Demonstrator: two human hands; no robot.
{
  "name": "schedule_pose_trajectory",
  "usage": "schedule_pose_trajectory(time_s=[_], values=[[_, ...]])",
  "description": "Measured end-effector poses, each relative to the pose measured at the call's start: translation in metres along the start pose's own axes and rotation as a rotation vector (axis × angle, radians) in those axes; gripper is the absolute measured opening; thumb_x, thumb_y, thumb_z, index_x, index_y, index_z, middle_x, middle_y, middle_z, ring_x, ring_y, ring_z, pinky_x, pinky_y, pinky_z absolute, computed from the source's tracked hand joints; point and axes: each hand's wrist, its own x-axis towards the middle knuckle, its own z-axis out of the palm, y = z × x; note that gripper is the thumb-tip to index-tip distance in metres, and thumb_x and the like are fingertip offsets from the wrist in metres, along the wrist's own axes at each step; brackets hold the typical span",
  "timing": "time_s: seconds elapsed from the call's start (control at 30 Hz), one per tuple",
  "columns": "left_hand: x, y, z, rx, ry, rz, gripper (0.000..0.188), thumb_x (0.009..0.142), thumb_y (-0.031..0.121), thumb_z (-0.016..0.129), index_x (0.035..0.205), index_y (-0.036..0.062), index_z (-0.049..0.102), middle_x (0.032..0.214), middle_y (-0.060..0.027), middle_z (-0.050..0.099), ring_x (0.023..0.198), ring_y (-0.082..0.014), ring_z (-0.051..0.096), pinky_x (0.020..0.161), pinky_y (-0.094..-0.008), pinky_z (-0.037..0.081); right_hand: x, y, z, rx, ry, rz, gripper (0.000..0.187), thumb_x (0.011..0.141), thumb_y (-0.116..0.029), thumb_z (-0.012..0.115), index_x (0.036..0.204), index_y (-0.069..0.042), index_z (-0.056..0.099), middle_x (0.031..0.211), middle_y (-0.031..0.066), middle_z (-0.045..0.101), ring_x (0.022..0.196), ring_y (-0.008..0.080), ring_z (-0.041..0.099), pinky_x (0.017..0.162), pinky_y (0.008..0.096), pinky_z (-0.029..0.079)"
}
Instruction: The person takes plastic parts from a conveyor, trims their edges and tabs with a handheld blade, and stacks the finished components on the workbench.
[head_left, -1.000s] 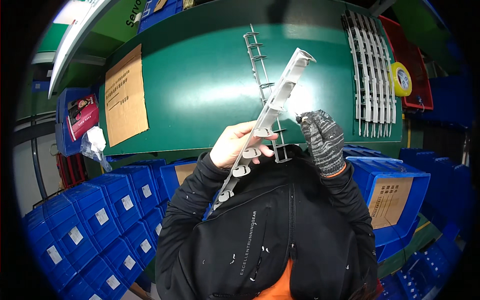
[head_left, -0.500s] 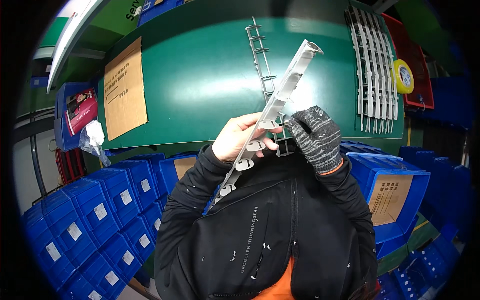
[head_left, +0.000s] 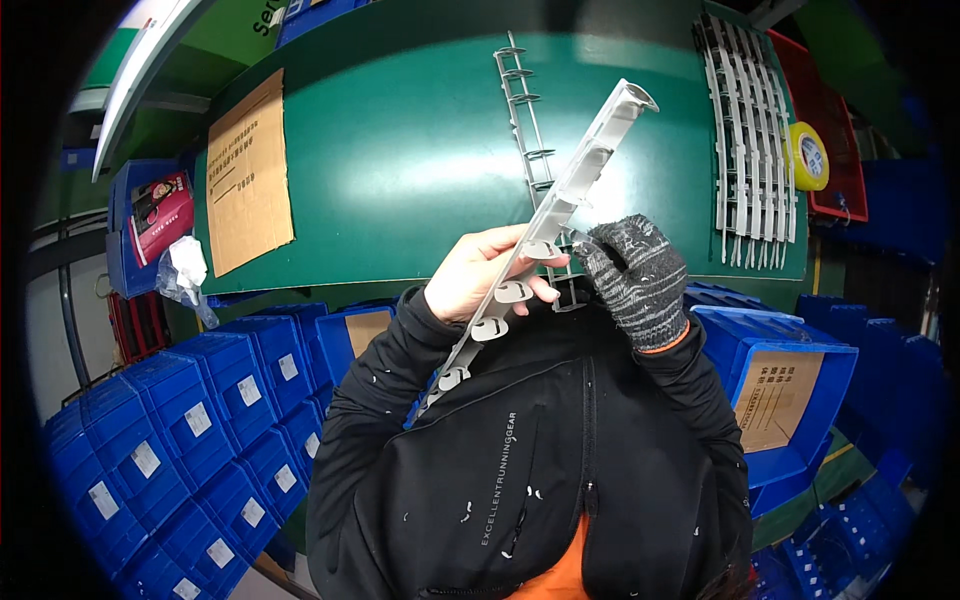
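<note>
My bare left hand (head_left: 478, 272) grips a long light-grey plastic strip (head_left: 572, 185) with curved tabs along it. The strip slants from near my chest at lower left up over the table. My right hand (head_left: 638, 280), in a grey-and-black knit glove with an orange cuff, is closed in a pinch close to the strip's right edge. Whatever sits between those fingertips is too small to make out. Behind the held piece, a similar grey strip (head_left: 520, 97) with crosswise ribs lies on the green table (head_left: 380, 170), partly hidden.
Several grey strips (head_left: 745, 140) lie side by side at the right, next to a yellow tape roll (head_left: 808, 157) and a red bin (head_left: 845, 170). Flat cardboard (head_left: 248, 175) lies at the left. Blue crates (head_left: 190, 410) are stacked left, with another blue crate (head_left: 800, 400) at right.
The upper end of the held strip has shifted slightly right. My right hand has moved a little to the right, still pinched close to the strip.
</note>
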Motion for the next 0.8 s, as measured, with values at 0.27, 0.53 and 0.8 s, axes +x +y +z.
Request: schedule_pose_trajectory(time_s=[0.27, 0.53, 0.8], values=[[-0.002, -0.001, -0.003, -0.025, -0.027, -0.004, 0.045, 0.086, 0.017, 0.053, 0.123, -0.0023, 0.037, 0.106, -0.0198, 0.055, 0.076, -0.0225, 0.063, 0.052, -0.0252, 0.053, 0.001, 0.014, -0.014, 0.133, 0.088, 0.138, 0.013, 0.072, -0.013, 0.066, 0.075, -0.002, 0.061, 0.067, 0.012, 0.057, 0.059, 0.0264, 0.055, 0.055, 0.0337, 0.043], [-0.001, -0.002, 0.004, -0.008, -0.071, -0.04, 0.04, 0.087, 0.02, 0.05, 0.118, -0.0034, 0.041, 0.107, -0.0196, 0.054, 0.08, -0.0236, 0.063, 0.057, -0.0279, 0.054, 0.004, 0.019, -0.009, 0.787, -0.1, 0.58, 0.016, 0.083, -0.017, 0.055, 0.084, -0.002, 0.061, 0.063, -0.0002, 0.054, 0.054, 0.0048, 0.046, 0.048, 0.02, 0.037], [0.008, 0.001, 0.009, -0.011, -0.072, 0.073, 0.033, 0.089, 0.023, 0.047, 0.114, 0.0014, 0.043, 0.095, -0.0127, 0.058, 0.072, -0.0172, 0.061, 0.062, -0.0258, 0.051, 0.008, 0.015, -0.002, 0.415, -0.092, 0.269, 0.014, 0.077, -0.012, 0.06, 0.082, 0.001, 0.061, 0.071, 0.0135, 0.059, 0.061, 0.0239, 0.057, 0.057, 0.0321, 0.044]])
